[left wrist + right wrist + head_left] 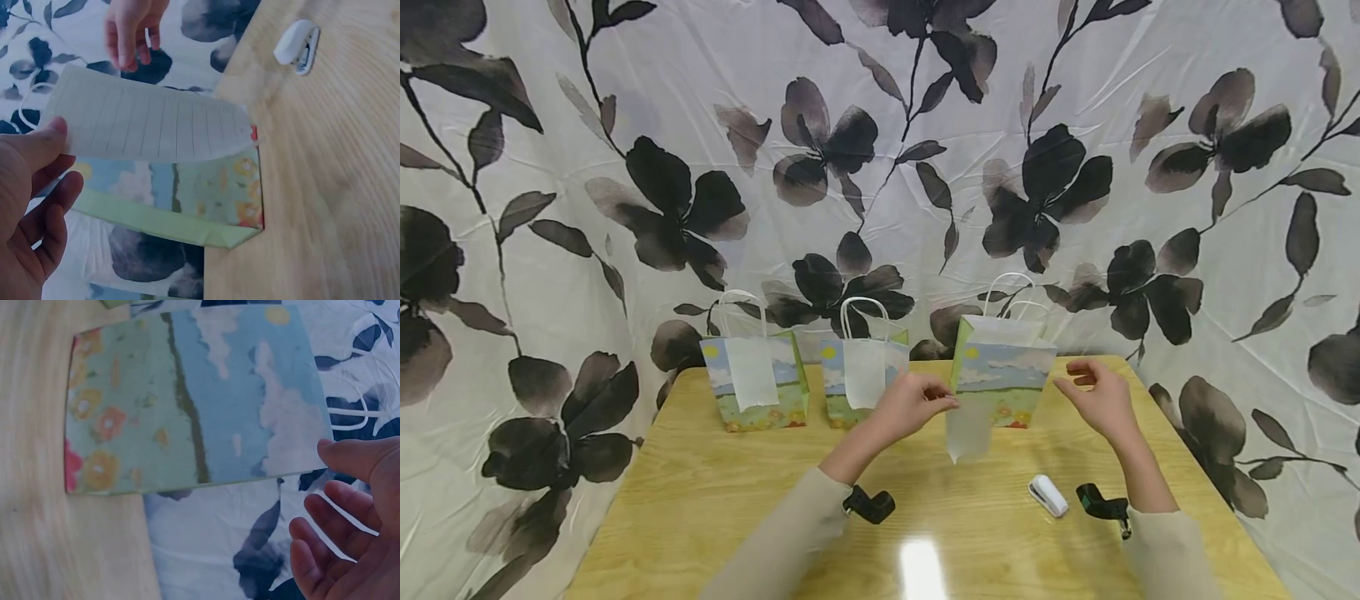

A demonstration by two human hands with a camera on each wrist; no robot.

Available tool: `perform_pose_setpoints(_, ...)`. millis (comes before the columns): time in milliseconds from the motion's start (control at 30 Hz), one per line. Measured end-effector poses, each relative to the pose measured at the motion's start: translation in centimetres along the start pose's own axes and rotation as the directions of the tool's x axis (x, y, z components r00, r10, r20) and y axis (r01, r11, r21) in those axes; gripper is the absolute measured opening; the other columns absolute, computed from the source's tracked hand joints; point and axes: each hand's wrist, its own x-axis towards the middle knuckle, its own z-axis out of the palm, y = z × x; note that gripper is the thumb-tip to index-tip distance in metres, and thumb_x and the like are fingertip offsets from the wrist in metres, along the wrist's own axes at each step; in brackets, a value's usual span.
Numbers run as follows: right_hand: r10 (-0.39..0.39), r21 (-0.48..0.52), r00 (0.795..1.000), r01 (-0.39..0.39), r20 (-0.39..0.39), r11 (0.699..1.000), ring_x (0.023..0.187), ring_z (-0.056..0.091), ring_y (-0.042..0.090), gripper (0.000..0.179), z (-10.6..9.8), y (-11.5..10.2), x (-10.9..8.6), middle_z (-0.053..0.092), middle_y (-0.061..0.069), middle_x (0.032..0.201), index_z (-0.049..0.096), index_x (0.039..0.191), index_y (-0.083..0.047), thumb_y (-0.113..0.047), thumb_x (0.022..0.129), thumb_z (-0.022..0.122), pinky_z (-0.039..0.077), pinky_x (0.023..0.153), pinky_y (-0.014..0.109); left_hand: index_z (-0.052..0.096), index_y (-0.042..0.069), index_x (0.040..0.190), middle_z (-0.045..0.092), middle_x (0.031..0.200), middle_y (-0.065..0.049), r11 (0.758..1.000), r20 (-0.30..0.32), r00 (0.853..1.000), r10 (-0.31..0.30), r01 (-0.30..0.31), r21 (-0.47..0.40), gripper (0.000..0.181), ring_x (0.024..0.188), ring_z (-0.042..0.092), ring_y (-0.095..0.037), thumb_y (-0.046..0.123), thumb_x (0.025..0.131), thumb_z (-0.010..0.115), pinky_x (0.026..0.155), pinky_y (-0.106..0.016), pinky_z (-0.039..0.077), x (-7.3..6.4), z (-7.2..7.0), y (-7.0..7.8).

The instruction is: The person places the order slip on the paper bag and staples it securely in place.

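Note:
My left hand (917,400) pinches the upper edge of a lined paper slip (150,119) between thumb and fingers. The slip (968,432) hangs in front of the lower left of a gift bag (1007,367) printed with sky, clouds and flowers. White twisted handles rise from that bag's top. Beside its right edge is my right hand (1101,398), fingers loosely bent and holding nothing. In the right wrist view, the thumb of this hand (350,519) is right at the bag's upper corner (294,412).
Two matching gift bags, one at the left (790,392) and one in the middle (898,354), stand along the back of the wooden table (700,517), a white paper on each front. A white stapler (1048,496) lies near my right wrist. Floral cloth (925,125) hangs behind.

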Motion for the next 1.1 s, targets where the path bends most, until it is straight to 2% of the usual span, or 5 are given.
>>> perform_pose_setpoints(233, -0.042, -0.001, 0.999, 0.042, -0.028, 0.999, 0.095, 0.062, 0.039, 0.034, -0.5, -0.3, 1.9, 0.063, 0.023, 0.108, 0.061, 0.113, 0.006, -0.021, 0.093, 0.069, 0.051, 0.074, 0.05, 0.078, 0.014, 0.094, 0.068, 0.086, 0.007, 0.997, -0.05, 0.998, 0.043, -0.039, 0.065, 0.011, 0.077, 0.062, -0.006, 0.022, 0.09, 0.072, 0.066, -0.02, 0.049, 3.0, 0.4, 0.5)
perform_pose_setpoints(500, -0.053, -0.009, 0.998, 0.053, -0.02, 0.999, 0.093, 0.063, 0.037, 0.028, -0.7, -1.0, 3.4, 0.064, 0.021, 0.105, 0.062, 0.11, 0.003, -0.018, 0.093, 0.069, 0.051, 0.073, 0.049, 0.078, 0.018, 0.092, 0.056, 0.098, 0.004, 0.984, -0.073, 0.996, -0.049, 0.061, 0.165, 0.015, 0.092, 0.059, -0.022, 0.031, 0.089, 0.072, 0.069, -0.026, 0.046, 6.3, 1.2, 0.7)
perform_pose_setpoints(667, -0.051, -0.017, 0.999, 0.051, -0.012, 0.999, 0.09, 0.063, 0.037, 0.028, -0.6, -1.2, 3.5, 0.064, 0.023, 0.102, 0.062, 0.109, 0.005, -0.016, 0.093, 0.069, 0.051, 0.074, 0.05, 0.078, 0.02, 0.089, 0.052, 0.095, 0.003, 0.977, -0.084, 0.995, -0.059, 0.075, 0.2, 0.014, 0.088, 0.051, -0.016, 0.033, 0.087, 0.074, 0.063, -0.023, 0.041, 8.0, 1.7, 1.0)
perform_pose_setpoints(800, -0.069, -0.013, 0.997, 0.069, -0.036, 0.998, 0.086, 0.064, 0.038, 0.025, -0.2, -0.9, 3.6, 0.066, 0.023, 0.099, 0.063, 0.107, 0.007, -0.011, 0.091, 0.07, 0.051, 0.075, 0.051, 0.078, 0.019, 0.09, 0.052, 0.093, 0.004, 0.982, -0.095, 0.994, -0.054, 0.07, 0.173, 0.013, 0.084, 0.049, -0.011, 0.031, 0.087, 0.075, 0.065, -0.022, 0.042, 9.1, 2.3, 0.8)
perform_pose_setpoints(1100, -0.081, -0.004, 0.988, 0.081, -0.134, 0.997, 0.081, 0.065, 0.032, 0.015, 1.3, -0.5, 4.1, 0.068, 0.018, 0.092, 0.066, 0.099, 0.004, -0.008, 0.09, 0.07, 0.051, 0.072, 0.043, 0.077, 0.013, 0.089, 0.053, 0.094, 0.002, 0.997, -0.154, 0.985, -0.076, 0.078, 0.007, 0.009, 0.081, 0.058, -0.009, 0.022, 0.087, 0.076, 0.069, -0.019, 0.049, 10.0, 2.6, -0.9)
